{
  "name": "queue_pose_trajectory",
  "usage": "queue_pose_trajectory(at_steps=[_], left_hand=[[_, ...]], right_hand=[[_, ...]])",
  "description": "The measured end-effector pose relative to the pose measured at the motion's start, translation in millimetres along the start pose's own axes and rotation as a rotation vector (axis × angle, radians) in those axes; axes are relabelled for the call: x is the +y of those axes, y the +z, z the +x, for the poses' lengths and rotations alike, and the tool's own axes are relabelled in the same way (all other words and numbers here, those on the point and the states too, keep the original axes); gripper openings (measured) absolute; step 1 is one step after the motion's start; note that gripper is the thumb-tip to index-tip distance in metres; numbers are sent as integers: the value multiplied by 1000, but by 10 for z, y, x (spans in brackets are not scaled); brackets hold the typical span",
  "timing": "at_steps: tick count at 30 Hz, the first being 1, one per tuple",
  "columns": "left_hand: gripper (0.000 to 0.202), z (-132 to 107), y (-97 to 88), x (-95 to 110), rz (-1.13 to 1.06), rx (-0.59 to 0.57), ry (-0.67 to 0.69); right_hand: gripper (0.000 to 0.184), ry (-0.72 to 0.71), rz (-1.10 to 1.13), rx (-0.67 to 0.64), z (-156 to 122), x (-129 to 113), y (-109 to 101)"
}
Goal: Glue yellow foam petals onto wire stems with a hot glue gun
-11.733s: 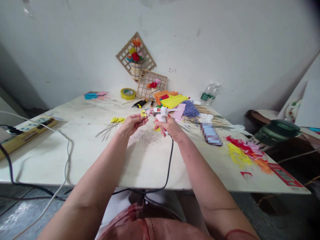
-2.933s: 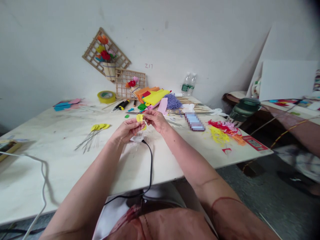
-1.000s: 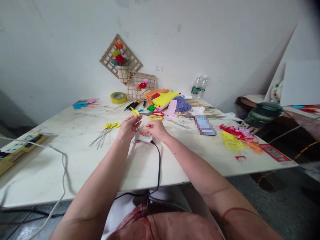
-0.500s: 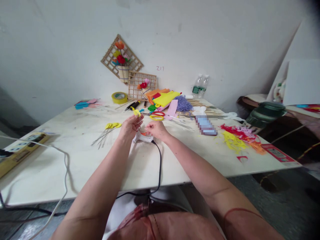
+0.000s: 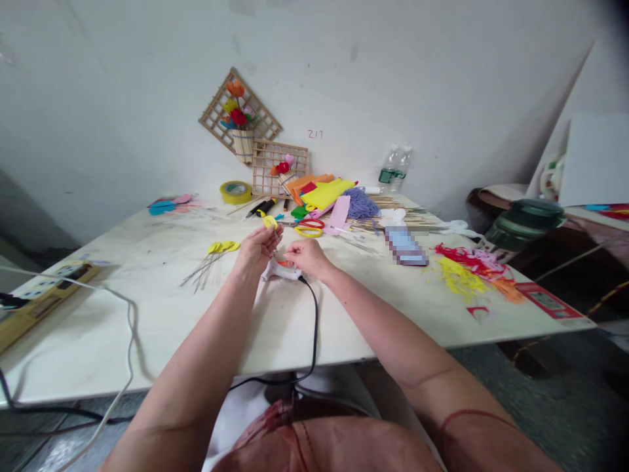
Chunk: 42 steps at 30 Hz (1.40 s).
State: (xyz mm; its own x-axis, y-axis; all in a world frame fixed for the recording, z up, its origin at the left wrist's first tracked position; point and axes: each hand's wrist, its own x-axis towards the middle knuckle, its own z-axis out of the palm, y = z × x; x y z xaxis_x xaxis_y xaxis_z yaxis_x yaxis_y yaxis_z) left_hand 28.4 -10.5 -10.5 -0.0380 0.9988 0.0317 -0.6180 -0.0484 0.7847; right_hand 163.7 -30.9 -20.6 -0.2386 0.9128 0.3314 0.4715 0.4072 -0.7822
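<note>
Compared with the view nearly twelve seconds back, the right hand (image 5: 305,254) no longer carries the white hot-glue gun (image 5: 278,270). The gun now lies on the pale marble-look table (image 5: 147,308), directly under both hands, with its black cord (image 5: 313,328) running toward the near edge and dropping off it. Over the last half second I see almost no change; both hands sit in the same spot.

The left hand (image 5: 255,248) is raised a little above the tabletop, with thumb and fingertips pinched shut on the small yellow foam petal on a thin wire stem (image 5: 269,222). The petal stands above the fingertips, on their far side, a rounded, slightly folded scrap of bright yellow. The wire below it is too thin for me to follow.

The right hand is just right of the left, its fingers curled and the tips drawn together close to the left fingertips. I cannot tell whether they actually grip the wire.

To the left of the hands lies a bundle of wire stems tipped with yellow petals (image 5: 216,252). Just beyond the hands lie scissors with red and yellow handles (image 5: 308,227). A heap of red, yellow and orange foam offcuts (image 5: 466,269) is spread well off to the right.
</note>
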Motion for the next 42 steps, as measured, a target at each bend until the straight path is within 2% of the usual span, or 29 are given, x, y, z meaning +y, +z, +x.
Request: queue_pose_trajectory(at_steps=[15,21,24,29,36,42], left_hand=[[10,4,-4,-5,-10,-25,32],[10,-1,-1,7,-12,-36,45],[9,-18,10,7,8,-89,30],[9,-91,86,-7,60,-164,-70],[10,-199,175,-35,146,-268,-217],[9,-226,177,-46,197,-319,-307]], right_hand=[[13,-21,-97,20,-12,-23,3],[23,-35,-105,28,-8,-61,-102],[24,9,-15,84,21,-70,-196],[19,123,301,138,79,-76,-332],[23,167,644,40,88,-90,-427],[19,155,695,-11,75,-85,-460]])
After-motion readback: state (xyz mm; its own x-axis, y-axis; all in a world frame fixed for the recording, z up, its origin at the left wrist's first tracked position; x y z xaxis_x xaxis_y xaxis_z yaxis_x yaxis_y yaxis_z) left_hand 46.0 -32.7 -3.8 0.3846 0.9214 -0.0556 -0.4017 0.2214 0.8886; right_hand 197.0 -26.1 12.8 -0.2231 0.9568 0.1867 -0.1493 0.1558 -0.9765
